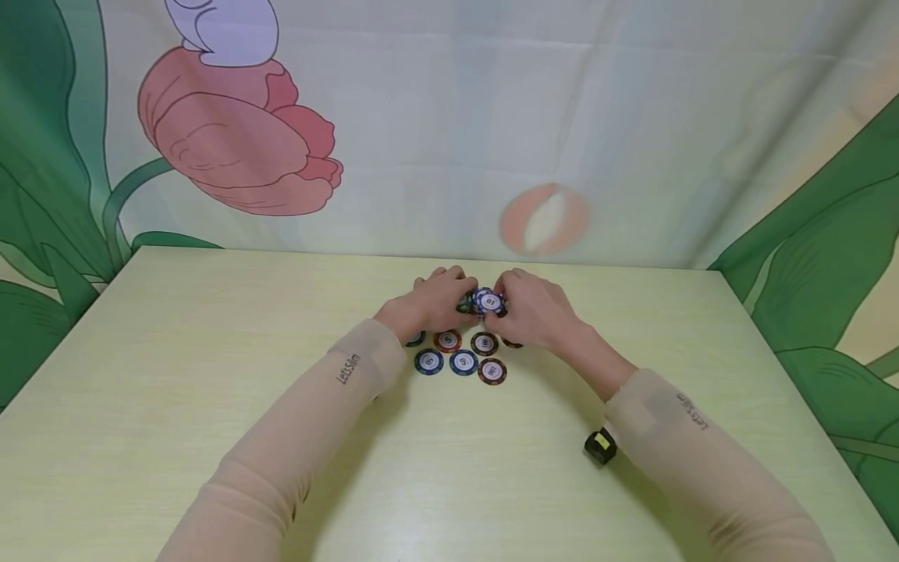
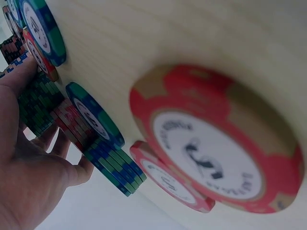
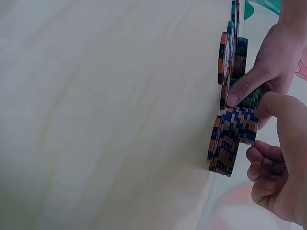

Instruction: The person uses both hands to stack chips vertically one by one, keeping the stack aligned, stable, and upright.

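My left hand curves round a stack of green poker chips, its thumb along the front and its other fingers behind. That thumb tip reaches the side of a blue poker chip stack. From the other side my right hand pinches the top end of this blue stack, whose upper chip shows a 10 in the head view. A stack of dark chips stands beside the blue one. Red chips and blue-green chips are stacked left of the green stack.
Single chips lie flat in front of the stacks, among them a red chip, a blue chip and a dark chip. A small black-and-yellow object sits near the right sleeve. A printed curtain hangs behind the table.
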Demonstrator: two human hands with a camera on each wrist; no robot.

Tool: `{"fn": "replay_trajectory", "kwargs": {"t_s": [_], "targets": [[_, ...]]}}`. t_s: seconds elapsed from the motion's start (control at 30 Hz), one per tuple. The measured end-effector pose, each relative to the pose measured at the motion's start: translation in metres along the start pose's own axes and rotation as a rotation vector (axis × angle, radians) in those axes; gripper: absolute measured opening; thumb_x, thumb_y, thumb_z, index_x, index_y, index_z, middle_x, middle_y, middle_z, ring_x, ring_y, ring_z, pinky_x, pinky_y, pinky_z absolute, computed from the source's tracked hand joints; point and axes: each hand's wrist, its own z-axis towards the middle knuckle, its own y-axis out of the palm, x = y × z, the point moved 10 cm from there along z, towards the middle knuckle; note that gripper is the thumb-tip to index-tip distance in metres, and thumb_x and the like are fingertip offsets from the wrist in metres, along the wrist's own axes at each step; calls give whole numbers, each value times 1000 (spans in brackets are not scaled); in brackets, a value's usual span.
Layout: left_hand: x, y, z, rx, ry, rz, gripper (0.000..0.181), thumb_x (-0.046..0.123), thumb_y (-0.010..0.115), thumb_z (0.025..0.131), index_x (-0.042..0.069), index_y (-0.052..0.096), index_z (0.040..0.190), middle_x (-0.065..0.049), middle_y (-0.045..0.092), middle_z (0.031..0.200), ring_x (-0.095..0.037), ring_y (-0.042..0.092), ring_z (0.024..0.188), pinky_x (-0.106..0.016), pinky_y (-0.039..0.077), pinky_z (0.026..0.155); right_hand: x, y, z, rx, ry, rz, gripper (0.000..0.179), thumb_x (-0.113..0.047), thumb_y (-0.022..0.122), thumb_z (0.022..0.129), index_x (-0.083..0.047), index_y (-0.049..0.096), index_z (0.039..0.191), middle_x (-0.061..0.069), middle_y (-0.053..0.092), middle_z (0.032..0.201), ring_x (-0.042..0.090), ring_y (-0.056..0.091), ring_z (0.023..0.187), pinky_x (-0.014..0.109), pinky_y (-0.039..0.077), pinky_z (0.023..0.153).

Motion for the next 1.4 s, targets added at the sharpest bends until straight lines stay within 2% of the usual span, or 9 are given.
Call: {"fn": "replay_trajectory", "kwargs": {"t_s": [0.1,0.2,0.33,0.6,0.77,1.4], "targets": [[0,0,0,-2,-2,-2,57,44,67,99,15,52,147,-11,47,144,-31,43,127,-62,37,103,-1,-2,-1,0,-8,-14,36,-36,69,88,-6,65,107,4,60,93,19,58,77,35,50,63],[0,0,0,-7,-4,-2,58,44,67,99,15,51,148,-11,47,146,-31,42,129,-63,35,105,-3,-5,-3,10,-37,-17,41,-38,68,91,-4,65,115,7,64,102,22,61,86,39,53,70],[0,0,1,-10,-4,-4,58,44,67,99,15,51,148,-11,47,145,-31,42,129,-64,35,106,-3,-8,-5,38,-90,13,38,-31,69,90,-6,65,119,10,65,112,25,63,99,43,55,77],[0,0,0,-7,2,-3,58,44,67,99,16,51,147,-11,47,144,-31,42,128,-62,36,104,-7,-9,-6,58,-146,36,25,-19,71,88,-10,70,111,7,66,106,23,61,91,42,54,72],[-1,1,1,-6,1,4,59,45,66,99,16,50,149,-11,47,144,-30,42,128,-62,36,104,-9,-7,-5,58,-146,39,24,-19,69,90,-9,71,112,7,65,104,22,59,88,41,53,70],[1,1,0,-12,-8,20,65,46,65,100,14,46,154,-11,45,147,-31,41,131,-62,36,106,-9,-4,-3,39,-124,39,24,-20,68,96,-6,69,116,10,67,109,24,61,93,42,54,75]]}}
